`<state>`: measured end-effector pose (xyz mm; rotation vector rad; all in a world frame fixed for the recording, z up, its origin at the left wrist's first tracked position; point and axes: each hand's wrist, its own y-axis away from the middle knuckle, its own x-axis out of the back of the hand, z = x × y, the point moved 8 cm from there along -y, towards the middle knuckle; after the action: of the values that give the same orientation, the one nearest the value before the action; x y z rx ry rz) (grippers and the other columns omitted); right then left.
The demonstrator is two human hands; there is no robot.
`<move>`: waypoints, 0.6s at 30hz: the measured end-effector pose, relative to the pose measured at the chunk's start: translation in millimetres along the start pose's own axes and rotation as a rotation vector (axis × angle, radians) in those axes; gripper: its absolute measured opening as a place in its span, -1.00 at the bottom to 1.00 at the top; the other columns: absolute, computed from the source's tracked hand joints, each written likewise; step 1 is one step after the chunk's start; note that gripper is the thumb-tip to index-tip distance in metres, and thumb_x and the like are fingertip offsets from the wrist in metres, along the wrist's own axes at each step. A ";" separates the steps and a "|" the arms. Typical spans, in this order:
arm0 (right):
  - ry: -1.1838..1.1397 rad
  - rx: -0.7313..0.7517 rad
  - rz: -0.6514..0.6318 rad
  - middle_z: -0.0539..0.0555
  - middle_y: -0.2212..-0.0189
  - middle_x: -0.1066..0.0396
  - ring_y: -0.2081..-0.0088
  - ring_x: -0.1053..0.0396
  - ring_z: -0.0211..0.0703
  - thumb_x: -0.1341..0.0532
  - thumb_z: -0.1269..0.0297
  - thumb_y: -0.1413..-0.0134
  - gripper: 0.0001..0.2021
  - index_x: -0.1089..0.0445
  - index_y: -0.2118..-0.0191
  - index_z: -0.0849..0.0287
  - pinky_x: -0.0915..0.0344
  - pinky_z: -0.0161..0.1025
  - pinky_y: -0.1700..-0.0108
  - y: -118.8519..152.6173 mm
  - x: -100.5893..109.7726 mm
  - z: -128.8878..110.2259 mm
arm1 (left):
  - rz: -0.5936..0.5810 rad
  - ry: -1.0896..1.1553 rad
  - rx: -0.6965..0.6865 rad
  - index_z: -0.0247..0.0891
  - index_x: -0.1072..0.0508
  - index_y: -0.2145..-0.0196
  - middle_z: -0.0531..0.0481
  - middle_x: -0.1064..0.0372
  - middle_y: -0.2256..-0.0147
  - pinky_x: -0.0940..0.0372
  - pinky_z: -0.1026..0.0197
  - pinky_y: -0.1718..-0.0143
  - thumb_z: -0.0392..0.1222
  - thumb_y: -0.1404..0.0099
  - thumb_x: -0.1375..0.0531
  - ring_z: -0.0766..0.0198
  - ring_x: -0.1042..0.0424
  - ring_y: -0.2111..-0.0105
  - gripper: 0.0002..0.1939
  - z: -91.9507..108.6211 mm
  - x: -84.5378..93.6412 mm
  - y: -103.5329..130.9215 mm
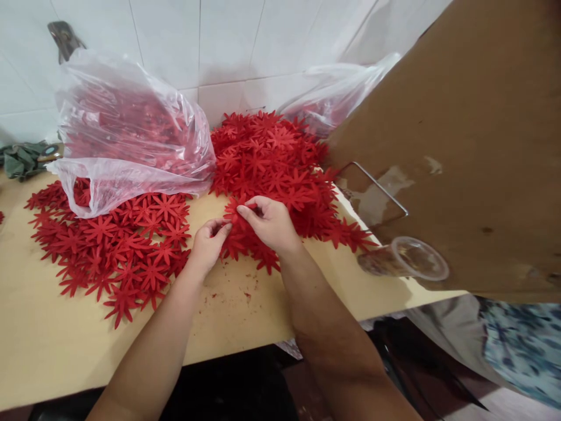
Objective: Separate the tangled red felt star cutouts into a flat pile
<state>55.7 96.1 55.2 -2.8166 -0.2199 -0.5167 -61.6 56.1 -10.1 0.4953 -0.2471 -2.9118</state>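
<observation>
Both of my hands meet at the front edge of a heap of red fabric flowers (272, 158) with narrow pointed petals. My right hand (272, 222) is closed in a pinch on a red flower (235, 211). Just left of it and slightly lower, my left hand (210, 242) pinches thumb against forefinger at the edge of the same red petals. Other flowers behind blend with it, so its full outline is hard to make out. A second spread of red flowers (118, 245) lies to the left of my left hand.
A clear plastic bag (135, 128) of red pieces rests on the left flowers; another bag (337, 93) stands behind. At right, a large brown board (473, 146) leans beside a plastic cup (381, 260). Red scraps dot the table (236, 327). Dark green cloth (21, 161) lies far left.
</observation>
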 end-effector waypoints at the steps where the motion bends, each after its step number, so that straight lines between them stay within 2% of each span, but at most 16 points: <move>1: 0.017 0.001 0.003 -0.07 0.69 -0.18 0.62 -0.08 -0.37 -0.15 0.16 0.05 -0.77 -0.26 0.56 0.20 -0.04 -0.35 0.56 0.2 0.5 -0.4 | -0.003 0.021 0.013 -0.31 -0.46 0.44 0.07 -0.39 0.47 -0.19 0.30 0.23 -0.26 0.05 -0.27 0.42 -0.31 0.43 -0.85 0.3 -0.6 0.3; 5: 0.086 0.039 -0.010 -0.10 0.71 -0.03 0.62 0.02 -0.39 -0.11 0.10 0.00 -0.67 -0.14 0.62 0.18 0.05 -0.35 0.57 0.9 -2.9 -2.5 | 0.011 0.098 0.034 -0.29 -0.46 0.48 0.09 -0.40 0.48 -0.19 0.30 0.21 -0.24 0.09 -0.30 0.42 -0.33 0.43 -0.85 3.3 0.2 1.9; 8: 0.097 0.060 -0.054 -0.10 0.71 0.00 0.61 0.03 -0.39 -0.10 0.07 -0.01 -0.63 -0.10 0.64 0.18 0.06 -0.35 0.56 1.2 -9.8 -2.5 | 0.085 0.107 0.051 -0.28 -0.47 0.46 0.09 -0.41 0.48 -0.19 0.30 0.21 -0.14 0.07 -0.30 0.40 -0.34 0.42 -0.80 5.4 7.0 3.5; 10: 0.082 0.066 -0.072 -0.09 0.69 -0.05 0.60 -0.01 -0.39 -0.11 0.08 -0.01 -0.65 -0.14 0.63 0.19 0.03 -0.34 0.54 1.6 -13.6 -2.6 | 0.111 0.115 0.043 -0.28 -0.47 0.44 0.08 -0.40 0.50 -0.19 0.29 0.21 -0.03 0.05 -0.28 0.39 -0.34 0.42 -0.73 8.5 9.7 4.6; 13: 0.034 0.085 -0.055 -0.05 0.61 -0.21 0.55 -0.14 -0.34 -0.13 0.16 0.01 -0.78 -0.24 0.53 0.20 -0.08 -0.34 0.48 2.5 -16.9 -4.4 | 0.062 0.128 0.005 -0.29 -0.44 0.46 0.11 -0.36 0.53 -0.18 0.33 0.28 0.04 0.08 -0.29 0.43 -0.30 0.47 -0.67 14.5 6.3 5.7; 18: -0.071 0.075 -0.053 0.02 0.47 -0.34 0.41 -0.29 -0.25 -0.13 0.26 0.03 -0.90 -0.27 0.41 0.17 -0.23 -0.27 0.33 3.5 -22.7 -3.9 | 0.026 0.094 0.001 -0.28 -0.41 0.43 0.16 -0.31 0.57 -0.15 0.36 0.37 -0.08 0.11 -0.32 0.48 -0.24 0.54 -0.71 14.7 4.5 6.3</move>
<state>34.1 89.4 49.5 -2.7651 -0.3216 -0.4113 -69.9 51.0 3.3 0.6219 -0.2398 -2.8538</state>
